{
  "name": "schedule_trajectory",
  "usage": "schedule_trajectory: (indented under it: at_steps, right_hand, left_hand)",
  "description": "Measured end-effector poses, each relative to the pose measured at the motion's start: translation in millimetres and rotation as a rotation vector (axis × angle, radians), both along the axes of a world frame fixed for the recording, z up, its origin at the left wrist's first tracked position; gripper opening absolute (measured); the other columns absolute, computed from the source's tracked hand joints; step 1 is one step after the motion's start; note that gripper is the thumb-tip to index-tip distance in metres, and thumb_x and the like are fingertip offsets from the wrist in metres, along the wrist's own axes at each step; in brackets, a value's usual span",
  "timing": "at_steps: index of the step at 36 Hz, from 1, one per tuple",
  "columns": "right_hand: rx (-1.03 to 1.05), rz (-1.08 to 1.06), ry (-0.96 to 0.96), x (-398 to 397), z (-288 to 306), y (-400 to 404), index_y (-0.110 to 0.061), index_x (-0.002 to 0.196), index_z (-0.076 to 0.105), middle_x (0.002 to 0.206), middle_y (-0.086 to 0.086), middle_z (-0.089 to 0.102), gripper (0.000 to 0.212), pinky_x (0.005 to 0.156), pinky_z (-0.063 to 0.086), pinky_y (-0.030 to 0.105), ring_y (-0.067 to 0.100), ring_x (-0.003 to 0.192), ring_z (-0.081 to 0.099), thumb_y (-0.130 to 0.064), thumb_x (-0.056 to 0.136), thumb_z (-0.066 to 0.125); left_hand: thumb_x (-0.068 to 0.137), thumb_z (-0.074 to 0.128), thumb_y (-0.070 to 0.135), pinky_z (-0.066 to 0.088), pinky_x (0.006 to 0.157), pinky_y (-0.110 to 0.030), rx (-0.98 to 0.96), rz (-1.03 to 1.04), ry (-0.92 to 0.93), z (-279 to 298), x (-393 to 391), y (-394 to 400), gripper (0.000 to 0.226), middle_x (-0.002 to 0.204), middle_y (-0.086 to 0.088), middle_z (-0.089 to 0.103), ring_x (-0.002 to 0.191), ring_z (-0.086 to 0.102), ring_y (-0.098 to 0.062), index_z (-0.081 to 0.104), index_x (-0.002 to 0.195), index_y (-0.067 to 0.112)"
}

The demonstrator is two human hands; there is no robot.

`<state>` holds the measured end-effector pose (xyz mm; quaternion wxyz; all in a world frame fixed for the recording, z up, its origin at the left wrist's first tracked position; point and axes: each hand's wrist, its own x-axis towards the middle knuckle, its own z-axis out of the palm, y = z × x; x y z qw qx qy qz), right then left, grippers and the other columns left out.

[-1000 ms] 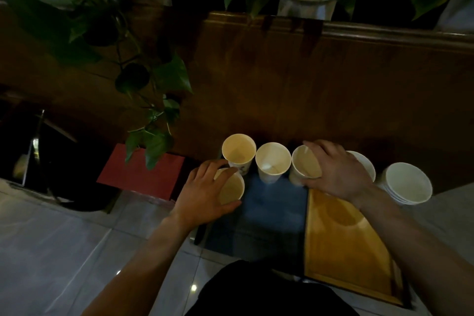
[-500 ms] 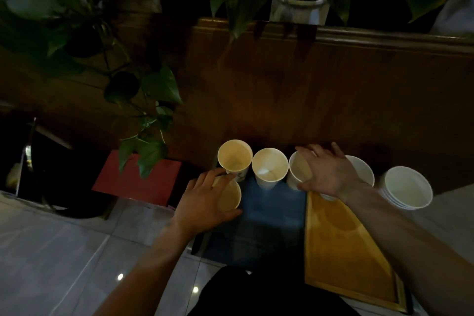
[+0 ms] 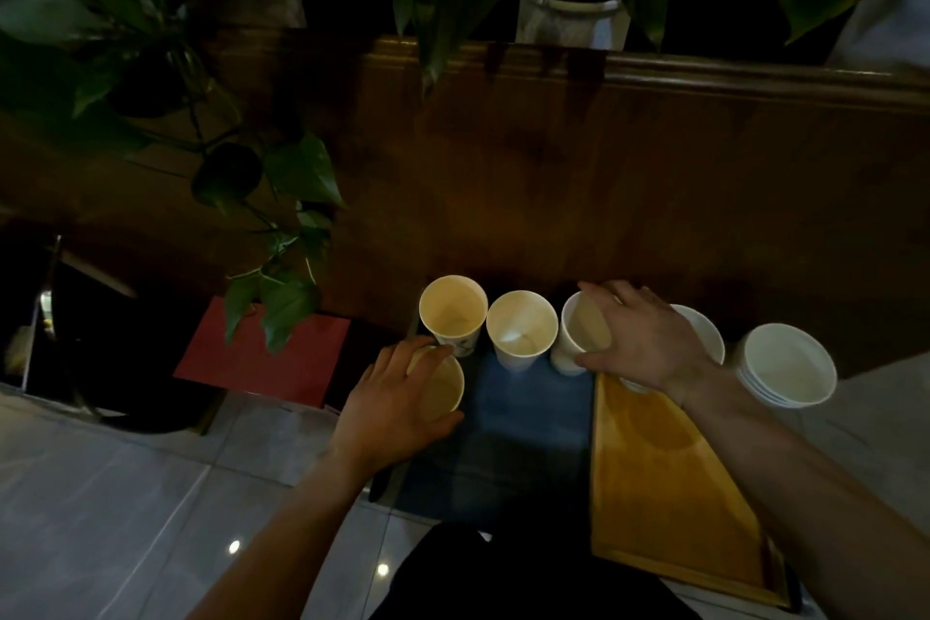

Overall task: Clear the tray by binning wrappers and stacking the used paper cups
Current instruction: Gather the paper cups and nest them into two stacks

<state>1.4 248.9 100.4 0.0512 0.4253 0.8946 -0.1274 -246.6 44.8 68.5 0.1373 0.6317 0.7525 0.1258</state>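
Both hands barely move over the last second: left hand [image 3: 397,410] still grasps the 7 o'clock cup [image 3: 439,387], right hand [image 3: 641,337] the 1 o'clock cup [image 3: 578,340], stacking not started.

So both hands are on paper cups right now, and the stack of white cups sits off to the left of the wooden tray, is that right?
Not quite. In the head view the stack of white cups sits to the right of the wooden tray, not the left. The left hand and right hand are each on a paper cup.
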Motion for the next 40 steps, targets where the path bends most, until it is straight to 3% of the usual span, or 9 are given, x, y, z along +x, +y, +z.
schedule_trajectory:
  at_steps: [12,21,31,37,40]
  right_hand:
    - [-0.012,-0.035,0.148,10.1,20.7,-13.4,-0.031,0.15,0.021,0.148,-0.002,0.033,0.095,0.096,0.045,0.039,0.023,0.13,0.04,-0.061,0.073,0.067]
    - [0.035,0.007,0.201,26.2,37.6,-30.0,-0.031,0.15,0.02,0.147,-0.004,0.032,0.09,0.084,0.032,0.029,0.019,0.129,0.035,-0.064,0.077,0.061]
    - [-0.059,-0.067,0.323,66.0,50.8,-60.9,-0.045,0.146,0.018,0.146,-0.014,0.027,0.082,0.088,0.043,0.035,0.012,0.13,0.029,-0.071,0.075,0.052]
    - [-0.083,-0.113,0.363,97.4,45.6,-81.1,-0.048,0.143,0.022,0.144,-0.017,0.029,0.079,0.097,0.038,0.033,0.01,0.129,0.029,-0.068,0.072,0.051]
    - [-0.145,-0.159,0.391,114.3,38.1,-85.8,-0.048,0.143,0.024,0.145,-0.018,0.026,0.079,0.096,0.036,0.03,0.009,0.131,0.027,-0.06,0.074,0.06]
  left_hand:
    - [0.073,0.062,0.069,0.051,0.088,-0.036,0.099,-0.001,-0.046,6.3,8.5,-7.3,0.079,0.142,0.008,0.039,0.124,0.046,-0.021,0.038,0.138,0.032]
    - [0.073,0.058,0.071,0.048,0.089,-0.032,0.138,-0.003,-0.109,14.8,26.1,-6.7,0.08,0.143,0.011,0.038,0.123,0.043,-0.015,0.038,0.141,0.034]
    - [0.072,0.057,0.067,0.043,0.091,-0.031,0.156,-0.042,-0.18,29.9,63.0,-0.1,0.08,0.143,0.008,0.04,0.123,0.037,-0.01,0.042,0.141,0.03]
    - [0.074,0.06,0.063,0.04,0.095,-0.029,0.168,-0.08,-0.204,27.5,88.0,11.6,0.074,0.144,0.014,0.036,0.128,0.037,-0.013,0.04,0.14,0.036]
    - [0.075,0.06,0.059,0.041,0.093,-0.028,0.182,-0.109,-0.251,27.3,102.3,17.2,0.068,0.141,0.018,0.036,0.128,0.036,-0.01,0.04,0.137,0.039]
